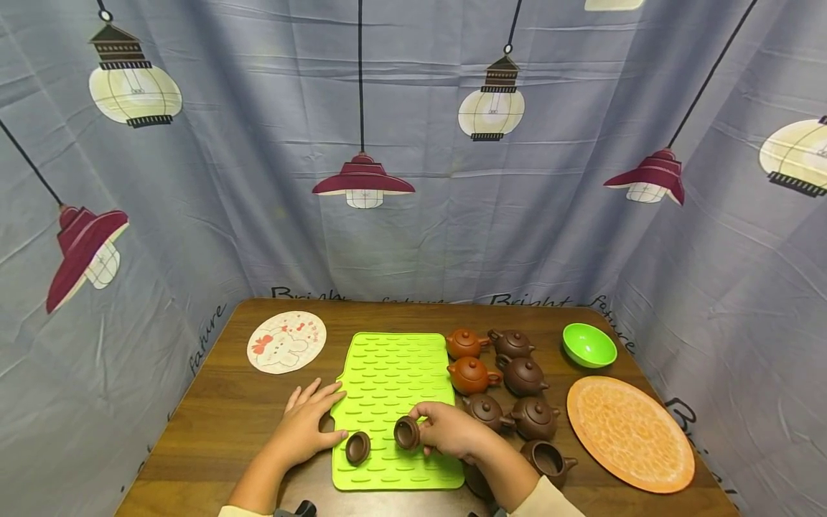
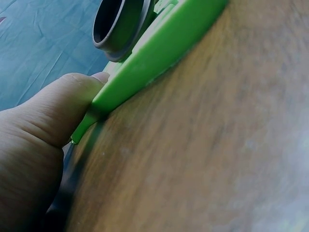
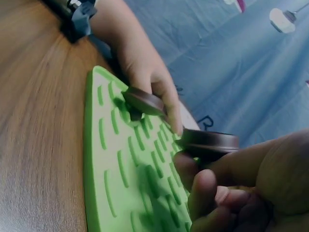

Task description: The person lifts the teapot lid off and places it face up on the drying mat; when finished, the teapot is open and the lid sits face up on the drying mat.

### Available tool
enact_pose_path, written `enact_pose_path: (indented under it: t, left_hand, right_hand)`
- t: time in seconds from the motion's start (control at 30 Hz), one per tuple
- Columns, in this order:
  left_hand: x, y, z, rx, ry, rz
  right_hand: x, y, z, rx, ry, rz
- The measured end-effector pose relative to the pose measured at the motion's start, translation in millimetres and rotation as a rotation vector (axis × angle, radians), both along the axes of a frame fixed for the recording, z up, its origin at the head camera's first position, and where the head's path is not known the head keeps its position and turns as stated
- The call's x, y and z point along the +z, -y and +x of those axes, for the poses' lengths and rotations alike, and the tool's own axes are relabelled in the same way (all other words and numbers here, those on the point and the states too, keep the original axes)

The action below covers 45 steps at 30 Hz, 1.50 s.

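My right hand (image 1: 447, 431) pinches a dark brown teapot lid (image 1: 406, 433) above the green ridged mat (image 1: 400, 366), its hollow underside showing. A second brown teapot lid (image 1: 357, 448) lies upside down on the mat's near left part; the right wrist view shows its knob beneath. My left hand (image 1: 304, 425) rests at the mat's left edge with fingers spread, its thumb at the edge beside that lid. Close to the right forearm stands a lidless brown teapot (image 1: 563, 474). Another dark pot (image 1: 477, 482) is mostly hidden behind that forearm.
Lidded brown teapots (image 1: 535, 418) and two orange-brown teapots (image 1: 472, 375) stand in rows along the mat's right side. Farther right are a green bowl (image 1: 589, 346) and an orange round placemat (image 1: 629, 434). A rabbit-print round mat (image 1: 287, 342) lies back left. Curtains enclose the table.
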<state>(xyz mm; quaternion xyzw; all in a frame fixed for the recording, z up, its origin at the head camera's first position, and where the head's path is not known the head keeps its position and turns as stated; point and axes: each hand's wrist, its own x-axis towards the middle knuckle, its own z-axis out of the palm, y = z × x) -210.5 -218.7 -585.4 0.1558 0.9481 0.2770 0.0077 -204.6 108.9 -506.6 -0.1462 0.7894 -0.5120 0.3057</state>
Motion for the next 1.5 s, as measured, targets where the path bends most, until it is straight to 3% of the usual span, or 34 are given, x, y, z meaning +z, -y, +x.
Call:
enact_pose_path:
  t: [0.4,0.77,1.13,1.27,1.5]
  left_hand:
    - [1.6,0.2,-0.3,-0.003,-0.010,-0.005]
    - [-1.3,0.4,0.4,0.006,-0.012,-0.006]
    - [-0.7,0.3,-0.4,-0.001,-0.011,-0.012]
    - [-0.6,0.3,-0.2,0.000,-0.009,-0.013]
    - [-0.7,0.7,0.3,-0.001,-0.009,-0.016]
  right_hand:
    - [-5.9,3.8,0.2,0.084,-0.091,0.220]
    - [-4.9,5.2,-3.1,0.117,-0.078,0.273]
    - [1.3,1.3,-0.2,0.138,-0.199,0.408]
    - [2.6,-3.0,-0.6,0.114,-0.228,0.400]
    - [7.8,-15.3,-5.2,0.060,-0.238,0.276]
